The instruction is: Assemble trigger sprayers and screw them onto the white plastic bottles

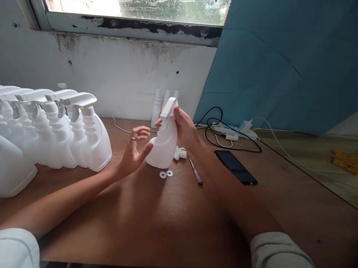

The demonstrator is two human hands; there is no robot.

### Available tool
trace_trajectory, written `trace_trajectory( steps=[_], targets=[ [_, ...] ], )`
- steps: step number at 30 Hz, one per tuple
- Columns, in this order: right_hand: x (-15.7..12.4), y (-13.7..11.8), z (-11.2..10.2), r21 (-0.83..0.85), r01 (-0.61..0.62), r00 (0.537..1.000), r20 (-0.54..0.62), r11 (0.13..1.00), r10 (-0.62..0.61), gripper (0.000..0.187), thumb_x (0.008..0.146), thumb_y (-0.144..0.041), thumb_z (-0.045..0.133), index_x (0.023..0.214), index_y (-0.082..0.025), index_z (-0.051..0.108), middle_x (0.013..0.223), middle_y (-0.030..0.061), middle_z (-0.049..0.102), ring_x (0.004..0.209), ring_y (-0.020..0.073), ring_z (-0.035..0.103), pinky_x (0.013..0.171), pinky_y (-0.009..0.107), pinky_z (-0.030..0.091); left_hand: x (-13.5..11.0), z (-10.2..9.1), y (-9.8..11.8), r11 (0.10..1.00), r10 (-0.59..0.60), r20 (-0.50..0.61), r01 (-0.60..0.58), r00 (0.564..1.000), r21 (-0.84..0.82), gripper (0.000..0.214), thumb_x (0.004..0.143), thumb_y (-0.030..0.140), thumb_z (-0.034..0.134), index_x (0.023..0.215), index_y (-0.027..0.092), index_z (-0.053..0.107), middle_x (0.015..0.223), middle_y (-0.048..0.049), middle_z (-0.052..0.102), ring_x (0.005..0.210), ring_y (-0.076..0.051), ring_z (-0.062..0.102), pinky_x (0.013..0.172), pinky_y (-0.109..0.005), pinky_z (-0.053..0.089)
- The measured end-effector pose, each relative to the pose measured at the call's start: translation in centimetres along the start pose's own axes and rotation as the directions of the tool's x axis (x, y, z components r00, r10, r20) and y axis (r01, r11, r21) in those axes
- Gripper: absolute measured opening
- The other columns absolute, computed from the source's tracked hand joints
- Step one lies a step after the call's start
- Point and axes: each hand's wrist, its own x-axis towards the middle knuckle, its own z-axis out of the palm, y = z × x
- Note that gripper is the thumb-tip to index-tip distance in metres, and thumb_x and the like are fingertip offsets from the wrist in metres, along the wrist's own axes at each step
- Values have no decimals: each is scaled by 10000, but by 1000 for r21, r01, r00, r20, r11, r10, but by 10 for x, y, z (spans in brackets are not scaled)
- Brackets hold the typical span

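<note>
A white plastic spray bottle (163,143) stands upright on the brown table (161,219), its trigger head at the top. My right hand (184,128) is closed round the bottle's neck and trigger head. My left hand (133,150) is beside the bottle's lower body with the fingers spread, the thumb touching or nearly touching it. Two small white washers (166,174) lie on the table just in front of the bottle. A small white plastic part (180,153) lies behind the bottle's right side.
A long row of finished white spray bottles (50,130) fills the table's left side. A thin metal tool (195,171) and a black phone (235,167) lie to the right. Cables and a power strip (232,132) sit by the wall, with small bottles (158,107) behind.
</note>
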Motion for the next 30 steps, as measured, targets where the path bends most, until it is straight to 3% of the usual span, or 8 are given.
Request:
trace_trajectory(
  steps=[1,3,5,9,19,26,30],
  targets=[
    [0,3,3,-10,18,1000,-5,1000,-18,500,802,-683,580,953,-207,548,719,17,593,663,165,607,555,276,507,13,-3,13,994,105,-21,-104,994,33,443,902,529,513,1250,261,448,1255,-99,529,1135,-215,583,999,-388,504],
    [1,7,8,-25,64,998,1,998,-64,455,819,-651,592,936,-214,542,719,8,579,635,146,587,570,272,505,43,-9,39,956,257,3,-255,966,144,613,790,567,660,1271,252,449,1274,-96,513,1128,-233,577,976,-396,516],
    [0,9,11,-4,102,995,21,995,-102,409,846,-614,581,926,-215,544,740,12,585,639,141,582,586,272,506,72,-16,61,945,258,54,-264,965,191,614,696,484,786,1194,226,536,1116,-59,597,1037,-217,613,932,-384,541],
    [-6,3,15,109,90,989,105,990,-101,334,894,-535,526,968,-209,522,776,30,620,675,166,607,614,306,519,104,-31,83,986,137,178,-151,975,70,358,705,324,796,1005,171,674,868,-3,632,893,-187,671,824,-383,587],
    [-14,-9,33,227,-7,979,202,974,-40,222,873,-385,522,950,-181,484,736,29,624,653,167,608,559,293,518,96,-57,105,987,-7,227,-29,974,156,319,740,341,759,1005,173,698,1035,-73,701,990,-216,670,810,-314,601],
    [-19,-3,40,278,-64,968,249,958,-8,291,848,-395,484,987,-147,548,808,68,660,712,174,618,671,317,544,96,-63,111,985,-73,306,21,949,170,349,750,386,744,1024,180,682,994,-65,701,786,-165,677,606,-248,557],
    [-20,-1,44,266,-59,970,244,962,-9,327,850,-420,528,1020,-143,558,836,73,669,727,174,623,662,308,544,95,-66,110,991,-46,298,6,953,136,265,797,380,695,959,170,682,940,-55,700,734,-143,661,610,-252,551]
  ],
)
